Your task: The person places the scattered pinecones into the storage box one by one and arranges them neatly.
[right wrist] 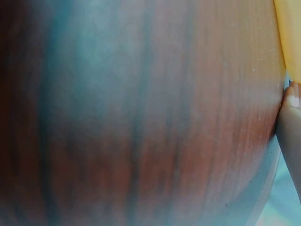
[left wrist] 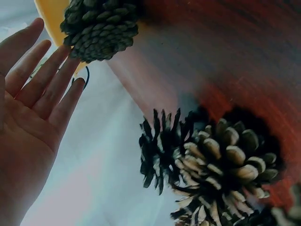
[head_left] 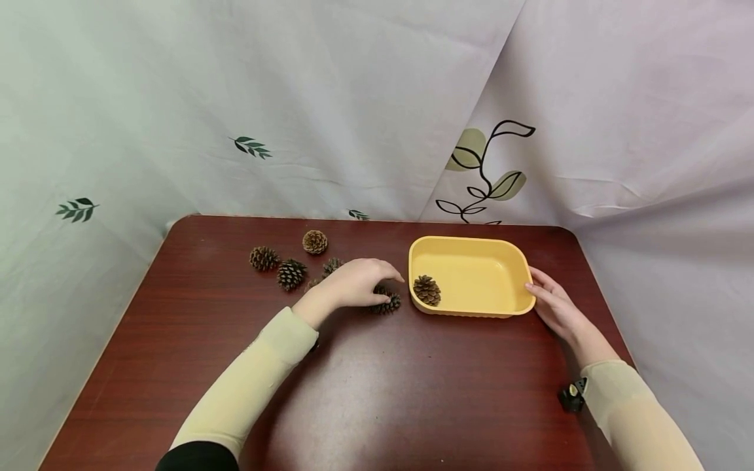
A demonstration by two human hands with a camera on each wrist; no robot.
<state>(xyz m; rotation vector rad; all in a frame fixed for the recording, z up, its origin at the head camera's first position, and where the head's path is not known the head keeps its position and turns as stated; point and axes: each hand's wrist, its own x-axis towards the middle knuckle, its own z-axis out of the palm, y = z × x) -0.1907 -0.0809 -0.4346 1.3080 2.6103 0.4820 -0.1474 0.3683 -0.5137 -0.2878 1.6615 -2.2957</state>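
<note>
My left hand (head_left: 357,282) reaches over a pine cone (head_left: 387,302) just left of a yellow plastic tub (head_left: 471,311). Its fingers are extended, and the thumb overlaps the cone in the head view. In the left wrist view, the fingertips come right up to a pine cone (left wrist: 101,35). At the tub's right end, my right hand (head_left: 556,307) grips the wall, thumb at the rim and fingers outside. One pine cone (head_left: 427,290) lies inside the tub, in its near left corner. The right wrist view catches only part of the right hand (right wrist: 292,110) beside the tub (right wrist: 290,37).
Several more pine cones lie left of the tub, among them a light brown cone (head_left: 315,242), a brown cone (head_left: 264,258) and a dark cone (head_left: 291,274). Others are partly hidden behind my left hand. A pale curtain (head_left: 353,118) hangs behind the dark red table (head_left: 377,392).
</note>
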